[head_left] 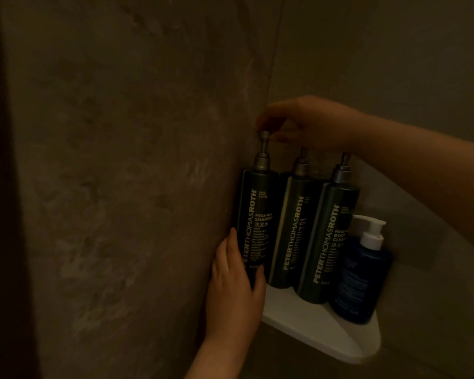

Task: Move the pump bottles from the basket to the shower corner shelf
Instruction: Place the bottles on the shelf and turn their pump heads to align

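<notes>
Three tall dark pump bottles stand upright in a row on the white corner shelf: a shampoo bottle at the left against the wall, a middle bottle and a body cleanser bottle. My left hand grips the lower part of the shampoo bottle, fingers curled round its side. My right hand reaches in from the right above the bottles and pinches the shampoo bottle's metal pump head. The other two pump heads are hidden behind my right hand.
A shorter blue bottle with a white pump stands at the right end of the shelf. Stone-look walls meet in the corner behind the bottles. The scene is dim. The basket is out of view.
</notes>
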Tool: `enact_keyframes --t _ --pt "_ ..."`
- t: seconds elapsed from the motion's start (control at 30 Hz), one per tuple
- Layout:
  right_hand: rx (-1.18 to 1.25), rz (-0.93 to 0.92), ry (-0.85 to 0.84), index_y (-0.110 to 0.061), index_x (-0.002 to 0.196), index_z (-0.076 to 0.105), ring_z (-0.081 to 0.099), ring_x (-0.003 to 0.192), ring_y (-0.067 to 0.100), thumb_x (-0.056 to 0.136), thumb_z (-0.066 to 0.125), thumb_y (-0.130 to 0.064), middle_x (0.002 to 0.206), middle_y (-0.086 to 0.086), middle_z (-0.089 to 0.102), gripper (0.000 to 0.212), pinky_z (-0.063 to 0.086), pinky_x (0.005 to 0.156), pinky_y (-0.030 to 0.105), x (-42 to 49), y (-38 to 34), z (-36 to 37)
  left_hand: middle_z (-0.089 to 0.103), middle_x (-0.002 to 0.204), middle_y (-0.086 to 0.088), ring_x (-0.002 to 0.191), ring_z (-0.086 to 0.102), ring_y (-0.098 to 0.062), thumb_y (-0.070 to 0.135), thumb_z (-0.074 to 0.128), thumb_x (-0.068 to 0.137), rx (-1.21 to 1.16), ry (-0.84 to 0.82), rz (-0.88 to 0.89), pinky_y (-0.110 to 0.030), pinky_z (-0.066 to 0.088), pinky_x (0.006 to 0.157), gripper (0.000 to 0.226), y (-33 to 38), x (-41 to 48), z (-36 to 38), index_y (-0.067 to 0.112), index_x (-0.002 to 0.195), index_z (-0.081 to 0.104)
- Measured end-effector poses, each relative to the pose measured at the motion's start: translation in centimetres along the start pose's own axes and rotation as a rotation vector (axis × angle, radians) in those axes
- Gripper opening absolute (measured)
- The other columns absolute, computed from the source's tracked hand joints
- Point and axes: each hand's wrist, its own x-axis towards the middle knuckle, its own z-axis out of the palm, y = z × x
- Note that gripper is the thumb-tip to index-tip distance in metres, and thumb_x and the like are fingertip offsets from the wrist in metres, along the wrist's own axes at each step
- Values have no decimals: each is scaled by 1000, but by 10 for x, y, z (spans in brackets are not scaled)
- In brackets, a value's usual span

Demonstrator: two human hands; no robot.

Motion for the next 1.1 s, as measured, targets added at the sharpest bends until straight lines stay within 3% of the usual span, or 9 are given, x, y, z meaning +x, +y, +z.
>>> enact_keyframes --t 0.23,0.37,0.5,0.67,0.93,1.1 --pt "86 -16 15 -22 117 62 60 97 4 86 61 -13 100 -15 63 32 41 74 7 -2 -1 -2 13 155 9 130 13 5 44 53 90 -88 -30 -65 -18 13 107 85 -4 -3 8 43 138 -17" --pt "187 11 -25 -23 112 66 62 94 -1 84 65 -17 95 -18 65 28 48 86 19 -2 1 -7 11 156 9 138 13 -4 45 50 91 -48 -12 -62 -20 11 110 87 -11 -5 6 45 135 -24" --pt "216 24 -21 -34 103 69 62 85 -11 83 66 -29 93 -23 69 22 44 71 4 -1 3 -14 5 155 13 140 10 -4 47 49 90 -60 -21 -52 -21 9 111 86 -14 -5 4 45 136 -24" --pt "165 37 -52 -38 100 69 60 80 -14 83 66 -31 89 -23 68 19 41 70 13 3 1 -19 4 150 19 135 7 4 45 51 90 -73 -23 -38 -16 5 109 86 -15 -4 3 44 136 -22" --pt "92 86 -68 -38 93 71 57 68 -18 79 70 -34 80 -24 67 15 39 64 8 7 -5 -25 9 156 10 140 15 -6 43 53 90 -96 -36 -48 -28 18 115 86 -13 -4 1 43 137 -19" --pt "44 154 -50 -35 85 72 56 67 -6 73 72 -45 72 -16 66 16 38 59 18 13 -9 -25 13 156 9 139 17 -6 42 54 90 -113 -57 -62 -24 18 113 86 -12 -3 0 43 137 -18"
